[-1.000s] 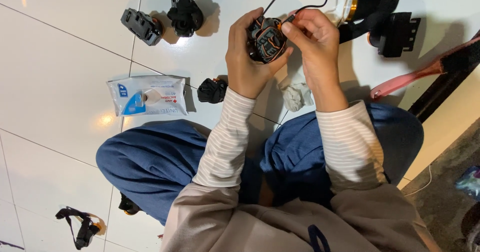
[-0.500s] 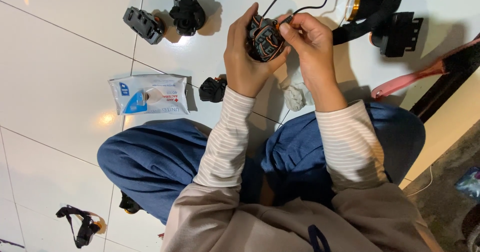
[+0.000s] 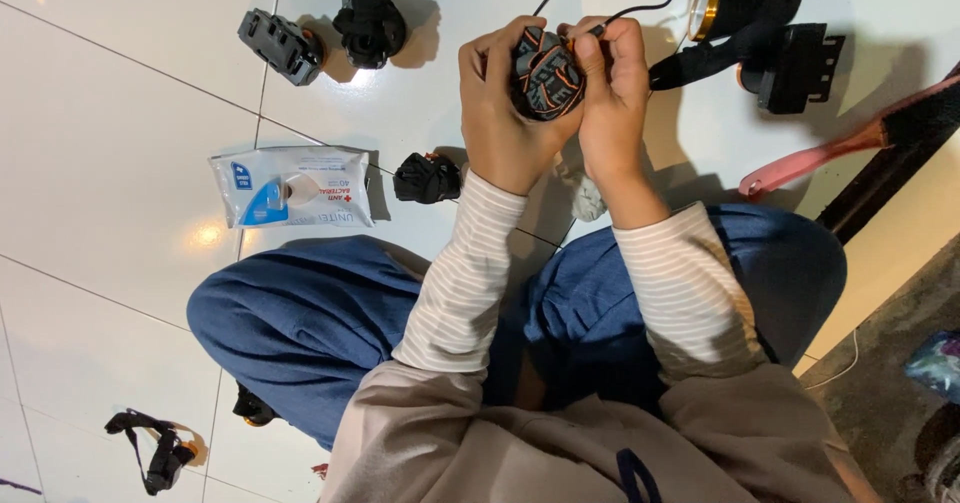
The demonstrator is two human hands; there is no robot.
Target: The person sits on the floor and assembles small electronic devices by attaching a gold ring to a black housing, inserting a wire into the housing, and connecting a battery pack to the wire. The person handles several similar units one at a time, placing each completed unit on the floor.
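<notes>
Part: a round black housing with orange wiring [image 3: 545, 73] is held above the white tiled floor [image 3: 120, 263].
Left hand [image 3: 500, 113]: fingers clenched round the housing.
Right hand [image 3: 612, 88]: fingertips pinched at its rim, by the black wires [image 3: 640, 8].
Care: the housing is best kept steady, wires left slack.

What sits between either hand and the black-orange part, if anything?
Nothing visible. The left hand wraps the black-orange part directly, and the right hand presses on its other side. Two black wires run off its top, clear of both.
</notes>
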